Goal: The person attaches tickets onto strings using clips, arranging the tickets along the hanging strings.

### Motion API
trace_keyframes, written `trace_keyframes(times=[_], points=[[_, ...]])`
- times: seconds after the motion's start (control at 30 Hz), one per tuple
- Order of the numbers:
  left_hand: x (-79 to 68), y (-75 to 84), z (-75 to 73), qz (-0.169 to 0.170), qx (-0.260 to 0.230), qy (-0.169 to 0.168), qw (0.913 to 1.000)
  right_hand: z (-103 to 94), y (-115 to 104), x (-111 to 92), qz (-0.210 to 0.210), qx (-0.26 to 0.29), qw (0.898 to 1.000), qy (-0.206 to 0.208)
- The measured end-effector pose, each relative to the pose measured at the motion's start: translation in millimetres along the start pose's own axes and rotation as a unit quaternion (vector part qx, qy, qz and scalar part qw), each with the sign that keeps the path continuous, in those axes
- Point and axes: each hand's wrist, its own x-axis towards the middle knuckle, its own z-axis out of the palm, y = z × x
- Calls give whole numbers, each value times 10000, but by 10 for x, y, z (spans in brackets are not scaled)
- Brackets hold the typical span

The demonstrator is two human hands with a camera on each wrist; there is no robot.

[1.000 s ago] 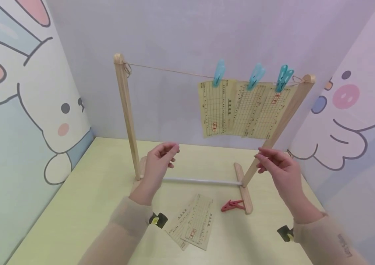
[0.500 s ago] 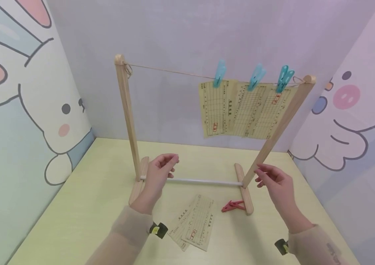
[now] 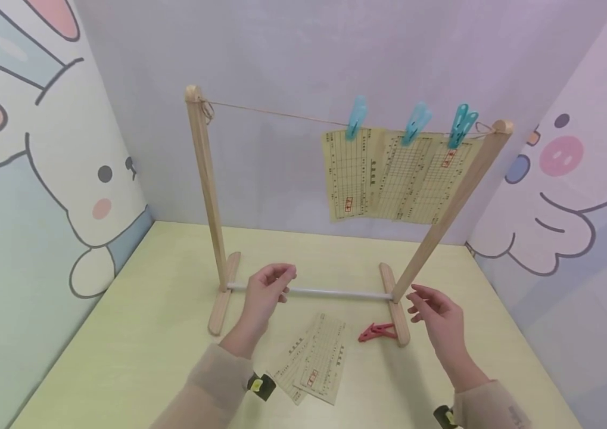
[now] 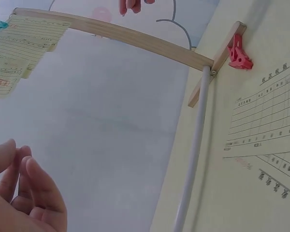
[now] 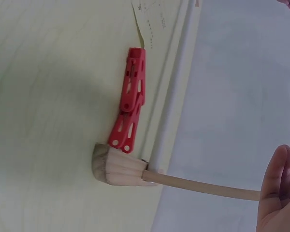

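Note:
My left hand [image 3: 268, 292] hovers in front of the rack's white bottom rod [image 3: 335, 293], fingers loosely bent and holding nothing. To the right, my right hand [image 3: 439, 319] hangs beside the right post's foot, also relaxed and bare. Between the hands lie pale yellow printed slips [image 3: 321, 357], fanned over each other on the table. Red clothespins [image 5: 130, 92] lie overlapping against the wooden foot, nearest to my right hand. Up on the string [image 3: 276, 112], blue clothespins [image 3: 357, 119] and a teal clothespin [image 3: 461, 126] clip a row of similar slips [image 3: 348, 173] toward the right end.
A wooden rack frames the work, with a left post [image 3: 206, 190] and a right post [image 3: 448, 214]. Its feet rest on a pale yellow table [image 3: 137, 333]. Walls with cartoon animals [image 3: 560, 155] enclose the back and both sides.
Both hands have lowered toward the table. The right hand has also come slightly left, nearer the red clothespins. The hanging slips and those on the table stay put.

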Motion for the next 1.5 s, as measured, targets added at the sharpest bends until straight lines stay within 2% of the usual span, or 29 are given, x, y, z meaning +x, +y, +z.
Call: trace_keyframes(times=[0.27, 0.57, 0.9, 1.1, 1.2, 1.3, 1.4, 1.5], points=[[-111, -343, 50, -196, 533, -196, 9982, -13, 240, -36, 476, -99, 9987, 117], [-192, -665, 84, -519, 851, -285, 9946, 23, 384, -84, 809, 269, 9963, 122], [-287, -858, 119, -778, 1001, -591, 9902, 67, 608, -103, 1179, 111, 9929, 101], [-341, -940, 128, -770, 1261, -836, 9855, 91, 702, -135, 1415, 17, 9899, 13], [-353, -991, 129, -582, 1592, -1007, 9804, 96, 732, -148, 1498, 32, 9887, -9], [-383, -1041, 138, -357, 2072, -1227, 9699, 105, 759, -152, 1632, 65, 9866, -55], [-413, -1068, 157, -310, 2529, -1397, 9568, 120, 784, -156, 1754, 57, 9844, -157], [-425, -1069, 173, -330, 2769, -1430, 9496, 135, 810, -156, 1795, 39, 9835, -230]])
